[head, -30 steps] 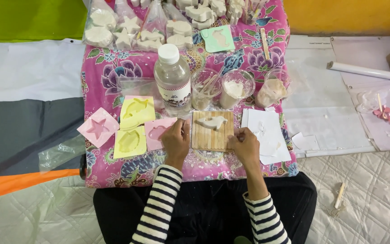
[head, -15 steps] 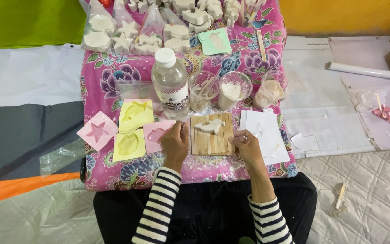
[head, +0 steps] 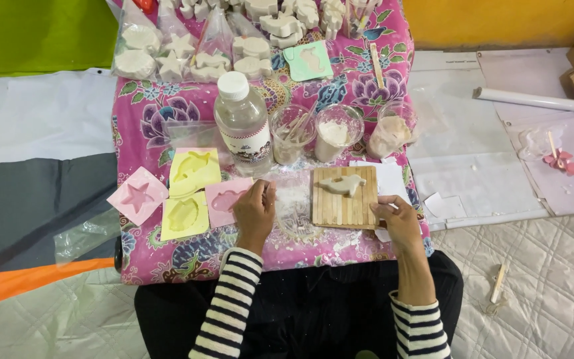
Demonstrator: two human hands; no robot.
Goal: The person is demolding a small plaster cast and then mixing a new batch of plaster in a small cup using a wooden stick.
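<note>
Wooden board (head: pixel 344 206) touched at its edge by curled right hand (head: pixel 398 222)

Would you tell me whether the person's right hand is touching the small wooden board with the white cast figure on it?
Touching. The head view shows the right hand with its fingers against the lower right edge of the wooden board, with no gap visible between them.

A makeshift craft corner set up on the floor, for casting plaster shapes. A low table draped in a pink floral cloth (head: pixel 154 113) sits on quilted grey mats (head: pixel 553 279). At twelve o'clock lie bagged white plaster figures (head: pixel 167 50); at nine o'clock, pink and yellow silicone moulds (head: pixel 191 173). Plastic cups of powder and stir sticks (head: pixel 333 133) stand mid-table beside a clear bottle (head: pixel 242 123), and a small wooden board (head: pixel 343 196) carries a fresh cast. At three o'clock, paper sheets (head: pixel 460 166) cover the floor
</note>
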